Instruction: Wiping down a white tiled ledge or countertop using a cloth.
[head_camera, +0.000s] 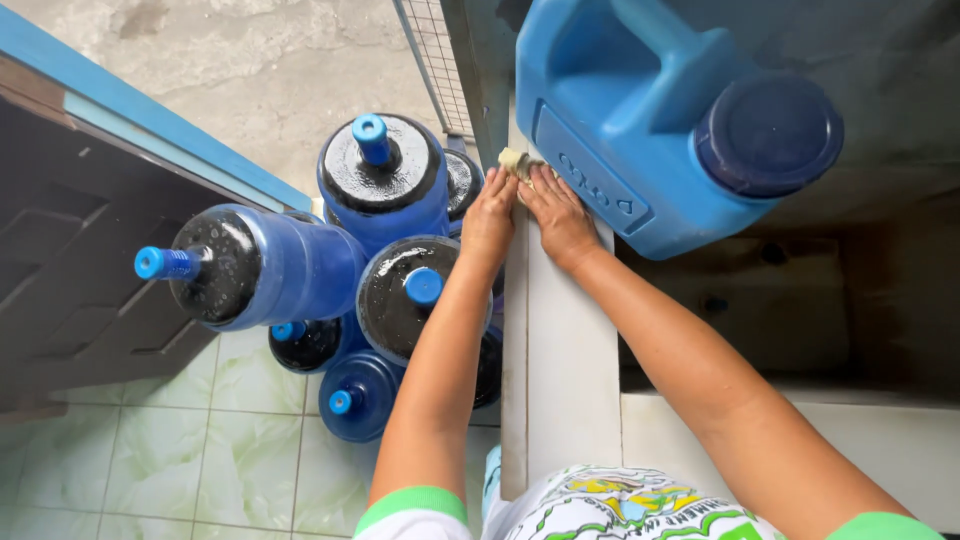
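A big blue plastic jerry can (640, 130) with a dark blue round cap (768, 134) rests on a white ledge (560, 350), tilted toward me. Low on its side sits a small beige spigot (514, 161). My left hand (490, 215) and my right hand (556, 212) reach side by side to that spigot, fingertips touching it. Neither hand carries anything else. Whether the fingers grip the spigot or only press on it is hard to tell.
Several blue round water jugs (385, 180) with blue caps stand and lie stacked on the pale green tiled floor (200, 450) left of the ledge. A blue-edged dark door panel (70, 230) is at far left. A dark basin (800, 300) lies right of the ledge.
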